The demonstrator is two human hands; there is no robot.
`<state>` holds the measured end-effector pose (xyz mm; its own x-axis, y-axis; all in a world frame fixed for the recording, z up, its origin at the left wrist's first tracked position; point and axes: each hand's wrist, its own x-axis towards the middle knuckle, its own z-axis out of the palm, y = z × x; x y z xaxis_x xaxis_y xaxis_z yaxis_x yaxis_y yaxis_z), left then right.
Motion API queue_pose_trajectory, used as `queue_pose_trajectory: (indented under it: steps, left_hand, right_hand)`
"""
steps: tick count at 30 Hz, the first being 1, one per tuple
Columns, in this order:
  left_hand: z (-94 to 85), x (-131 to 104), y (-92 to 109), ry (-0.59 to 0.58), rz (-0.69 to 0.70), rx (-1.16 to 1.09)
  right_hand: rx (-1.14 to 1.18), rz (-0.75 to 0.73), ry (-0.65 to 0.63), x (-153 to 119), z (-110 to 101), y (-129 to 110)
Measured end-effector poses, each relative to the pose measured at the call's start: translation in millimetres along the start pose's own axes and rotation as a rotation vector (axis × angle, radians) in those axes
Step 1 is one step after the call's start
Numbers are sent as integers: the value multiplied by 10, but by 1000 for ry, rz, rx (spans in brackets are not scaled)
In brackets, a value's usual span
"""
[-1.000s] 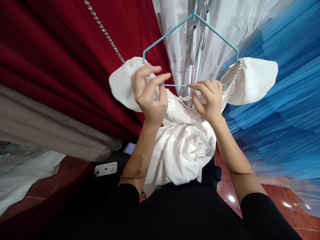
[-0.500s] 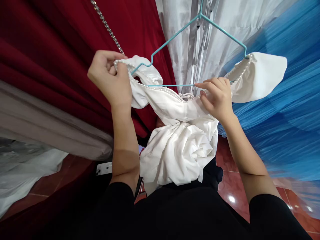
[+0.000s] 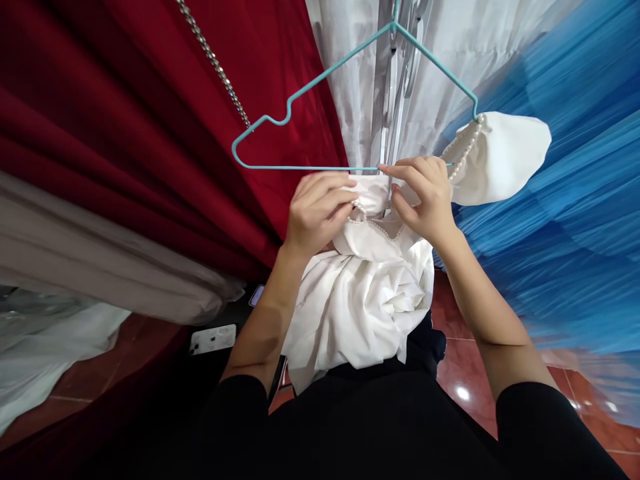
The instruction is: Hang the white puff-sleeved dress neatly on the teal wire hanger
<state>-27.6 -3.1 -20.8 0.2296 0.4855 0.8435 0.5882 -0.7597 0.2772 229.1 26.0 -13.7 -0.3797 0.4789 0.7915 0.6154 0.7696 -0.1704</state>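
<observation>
A white dress (image 3: 355, 307) with pearl trim lies bunched in front of me, its skirt gathered over my lap. My left hand (image 3: 320, 210) is closed on the folded white bodice, just under the hanger's lower bar. Opposite it, my right hand (image 3: 425, 197) grips the dress's upper edge, index finger stretched along the lower bar. One puffed sleeve (image 3: 517, 157) hangs by its pearl-edged strap from the right end of the teal hanger (image 3: 300, 167). The hanger's left end is bare. My fingers partly hide the neckline.
Red fabric (image 3: 125, 133) with a rhinestone chain (image 3: 215, 63) hangs at left, beige fabric (image 3: 100, 233) below it. White fabric (image 3: 345, 73) is behind the hanger, blue tulle (image 3: 575, 253) at right. A phone (image 3: 213, 339) lies at lower left, above red floor tiles (image 3: 460, 373).
The left sleeve has come off the hanger's left end. My left hand has moved right and inward to the middle with the dress fabric. My right hand stays nearly in place.
</observation>
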Motion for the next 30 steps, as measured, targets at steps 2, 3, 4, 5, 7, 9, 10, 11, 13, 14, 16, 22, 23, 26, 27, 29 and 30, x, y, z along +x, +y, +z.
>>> queue_pose_trajectory:
  steps: [2, 3, 4, 5, 7, 9, 10, 11, 13, 14, 16, 22, 23, 26, 27, 29, 30]
  left_hand:
    - [61, 148, 95, 30, -24, 10]
    - [85, 207, 113, 33, -60, 5]
    - [108, 250, 118, 28, -96, -9]
    - [128, 276, 114, 24, -120, -27]
    - [158, 285, 100, 28, -134, -43]
    - [172, 264, 97, 56, -121, -26]
    - [173, 252, 100, 70, -116, -15]
    - [170, 244, 106, 81, -118, -9]
    - [162, 239, 116, 91, -128, -15]
    - [157, 241, 116, 90, -134, -19]
    - [149, 249, 107, 88, -145, -20]
    - [75, 271, 62, 77, -155, -28]
    - [54, 277, 60, 63, -158, -34]
    - [-6, 295, 57, 21, -168, -43]
    - [-21, 298, 56, 16, -171, -42]
    - [-35, 300, 56, 8, -182, -46]
    - [-32, 298, 57, 6, -187, -53]
  right_hand:
    - [-13, -1, 3, -18, -31, -20]
    - [-22, -4, 1, -27, -52, -33]
    - [-29, -9, -3, -37, -76, -47]
    - [-33, -17, -9, -46, -104, -58]
    - [-58, -12, 16, -58, -179, -60]
    - [-134, 42, 135, -55, -286, -10]
    - [-184, 74, 222, -44, -350, 37]
    - [-225, 96, 310, -27, -417, 96]
    - [-248, 127, 397, 28, -548, 229]
    - [-236, 153, 384, 63, -603, 287]
    - [-217, 244, 315, 143, -686, 360]
    - [-208, 441, 397, 367, -838, 360]
    - [-199, 465, 423, 393, -870, 386]
    - [-225, 529, 478, 407, -976, 538]
    - [-250, 557, 480, 377, -1009, 600]
    - [-318, 628, 444, 256, -1062, 703]
    - [-352, 660, 401, 167, -1080, 731]
